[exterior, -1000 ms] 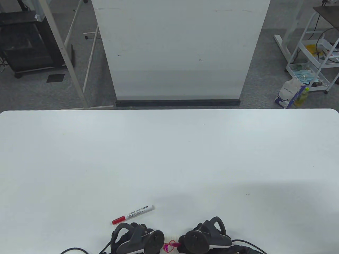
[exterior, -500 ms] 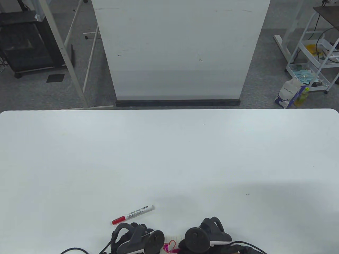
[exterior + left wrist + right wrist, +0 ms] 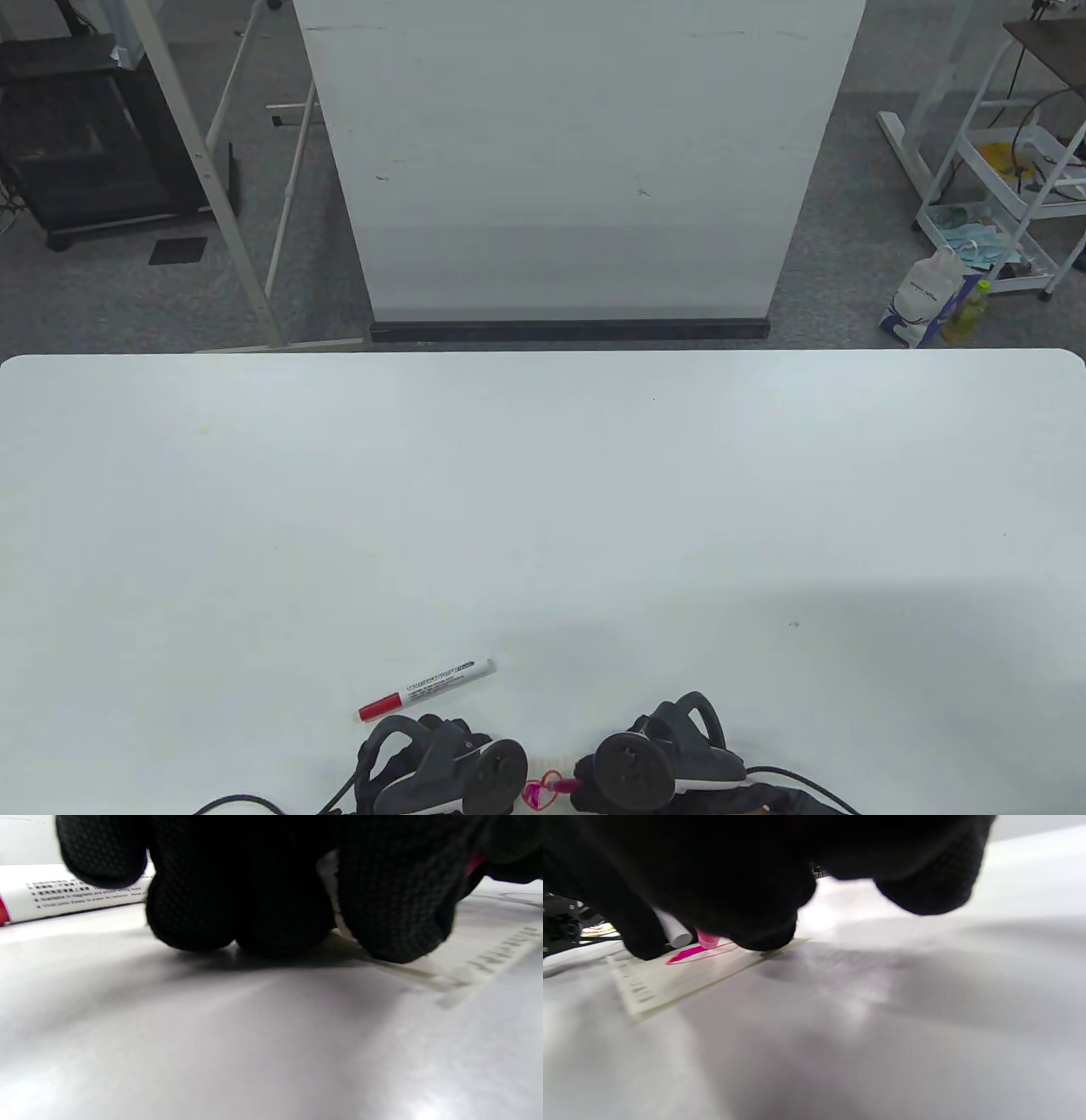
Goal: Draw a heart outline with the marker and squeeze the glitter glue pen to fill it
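Observation:
A red-capped white marker (image 3: 427, 688) lies loose on the table, also seen in the left wrist view (image 3: 63, 893). At the near edge a small paper (image 3: 683, 980) carries a red heart outline (image 3: 702, 952) partly filled with pink. My right hand (image 3: 653, 760) grips the pink glitter glue pen (image 3: 707, 939), its tip down on the heart. My left hand (image 3: 441, 768) rests its fingertips (image 3: 394, 938) on the paper's edge (image 3: 466, 963). In the table view the trackers hide most of the paper; only part of the heart (image 3: 551, 778) shows between the hands.
The white table (image 3: 543, 509) stretches far beyond the hands. Behind its far edge stands a white board (image 3: 577, 161), with a cart (image 3: 1010, 187) and bags on the floor to the right. A short white cylinder (image 3: 674, 931) sits beside the pen tip.
My right hand dipped toward the near edge, then came back, the pen staying over the heart. The left hand and the marker have not moved.

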A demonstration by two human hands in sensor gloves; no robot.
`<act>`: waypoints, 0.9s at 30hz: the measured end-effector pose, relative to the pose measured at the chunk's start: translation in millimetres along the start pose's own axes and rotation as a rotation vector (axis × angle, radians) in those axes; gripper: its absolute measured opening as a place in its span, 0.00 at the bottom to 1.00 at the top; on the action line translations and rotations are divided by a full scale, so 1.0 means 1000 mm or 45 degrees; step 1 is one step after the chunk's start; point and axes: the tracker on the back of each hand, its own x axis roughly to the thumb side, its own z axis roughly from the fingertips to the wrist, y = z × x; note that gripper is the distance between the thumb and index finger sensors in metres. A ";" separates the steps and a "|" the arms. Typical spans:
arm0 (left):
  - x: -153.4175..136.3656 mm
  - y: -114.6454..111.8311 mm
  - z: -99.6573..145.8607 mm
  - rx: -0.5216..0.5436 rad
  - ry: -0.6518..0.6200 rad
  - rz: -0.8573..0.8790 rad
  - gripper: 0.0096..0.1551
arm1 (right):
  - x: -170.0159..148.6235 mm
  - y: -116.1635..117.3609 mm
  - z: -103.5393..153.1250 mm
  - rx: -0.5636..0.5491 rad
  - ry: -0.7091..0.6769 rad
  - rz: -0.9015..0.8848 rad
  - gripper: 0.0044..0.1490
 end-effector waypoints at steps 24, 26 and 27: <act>0.000 0.000 0.000 0.000 0.001 0.000 0.25 | 0.002 0.002 0.000 0.095 -0.059 -0.078 0.31; 0.000 0.000 0.000 0.000 0.000 0.001 0.25 | 0.003 0.002 0.001 0.091 -0.056 -0.075 0.31; 0.000 0.000 0.000 0.000 0.000 0.000 0.26 | 0.003 0.002 0.000 0.085 -0.056 -0.053 0.31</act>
